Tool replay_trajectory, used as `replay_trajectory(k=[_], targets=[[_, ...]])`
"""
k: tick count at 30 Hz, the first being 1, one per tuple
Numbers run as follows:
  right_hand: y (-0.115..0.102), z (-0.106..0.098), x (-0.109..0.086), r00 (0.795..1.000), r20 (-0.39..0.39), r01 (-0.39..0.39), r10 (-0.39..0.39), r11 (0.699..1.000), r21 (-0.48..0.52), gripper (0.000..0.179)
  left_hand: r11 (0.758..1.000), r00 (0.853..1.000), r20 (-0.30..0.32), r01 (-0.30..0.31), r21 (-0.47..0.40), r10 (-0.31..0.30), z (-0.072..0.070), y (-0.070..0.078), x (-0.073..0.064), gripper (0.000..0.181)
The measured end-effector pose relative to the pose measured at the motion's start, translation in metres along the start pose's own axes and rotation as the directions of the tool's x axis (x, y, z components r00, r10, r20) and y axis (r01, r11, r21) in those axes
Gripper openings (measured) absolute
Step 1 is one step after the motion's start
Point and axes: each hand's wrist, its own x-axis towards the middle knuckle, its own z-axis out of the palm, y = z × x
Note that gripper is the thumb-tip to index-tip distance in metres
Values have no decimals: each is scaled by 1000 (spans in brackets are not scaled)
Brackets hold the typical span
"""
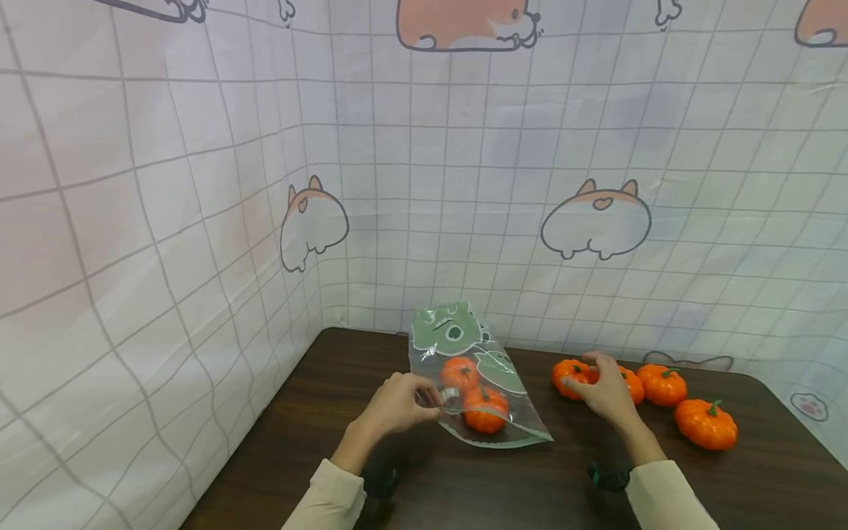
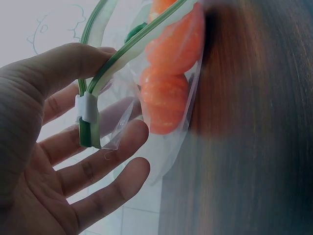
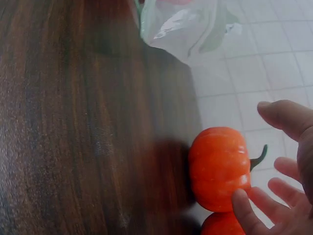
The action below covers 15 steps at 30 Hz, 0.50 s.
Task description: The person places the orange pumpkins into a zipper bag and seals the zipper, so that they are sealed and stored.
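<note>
A clear zip bag [image 1: 447, 333] with green cartoon print lies on the table, its mouth parted toward me. Inside are two small orange pumpkins [image 1: 486, 411]. With thumb and index finger my left hand [image 1: 397, 401] pinches the left side of the mouth. In the left wrist view, the thumb presses the green zip strip just above the white slider [image 2: 87, 107], the other fingers spread behind. To the right, my right hand [image 1: 608, 394] hovers with fingers apart by the leftmost loose pumpkin [image 1: 570, 377]. Its fingertips reach that pumpkin's side in the right wrist view.
Beyond my right hand sit more pumpkins, including one [image 1: 662, 384] at the back and one [image 1: 706, 425] nearer me. The dark wooden table [image 1: 503, 489] meets a grid-patterned curtain [image 1: 477, 221] with dog drawings at its back and left.
</note>
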Motion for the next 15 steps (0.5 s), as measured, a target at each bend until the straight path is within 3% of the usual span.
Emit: replay_trajectory(k=[9,15], targets=[[2,5,8,997,61,44,-37,992,-120,83,1000,1000,11,23,-2,-23,2,-3,1,8],[4,7,10,995,57,88,-80,984,-155,78,999,999,14,32,-25,-32,2,-6,2,9]])
